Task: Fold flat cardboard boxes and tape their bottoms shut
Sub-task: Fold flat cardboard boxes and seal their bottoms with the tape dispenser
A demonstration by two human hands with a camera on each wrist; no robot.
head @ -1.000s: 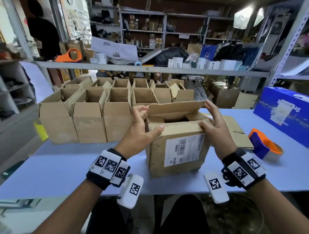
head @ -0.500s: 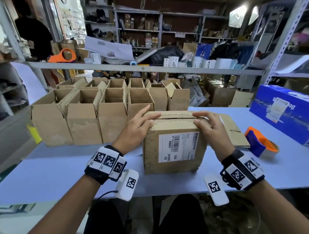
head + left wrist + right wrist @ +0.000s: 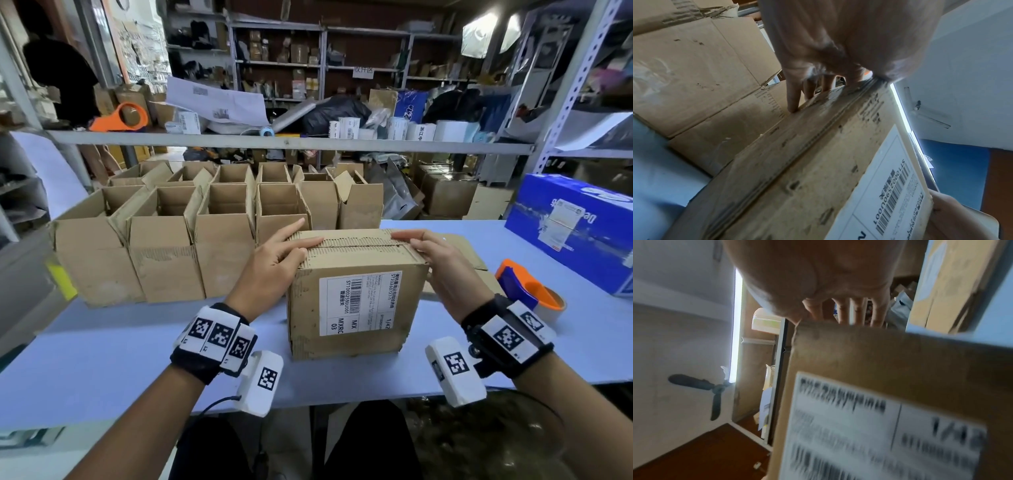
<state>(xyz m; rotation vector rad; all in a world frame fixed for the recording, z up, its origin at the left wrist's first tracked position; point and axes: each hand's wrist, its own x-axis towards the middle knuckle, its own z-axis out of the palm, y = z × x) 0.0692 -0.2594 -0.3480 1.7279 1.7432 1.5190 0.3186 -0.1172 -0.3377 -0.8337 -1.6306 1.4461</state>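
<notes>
Head view: from above and behind, facing forward and down over the worktop [image 3: 102, 359] toward the shelving. Left wrist view: from low beside the box [image 3: 797, 162], close up, facing up along the left hand [image 3: 838, 40]. Right wrist view: equally close, facing up along the right hand [image 3: 818, 272] toward the ceiling. Shared by all three: the labelled box face.

Both hands [image 3: 274, 260] [image 3: 442, 263] flat on box [image 3: 352, 301] flaps.
</notes>
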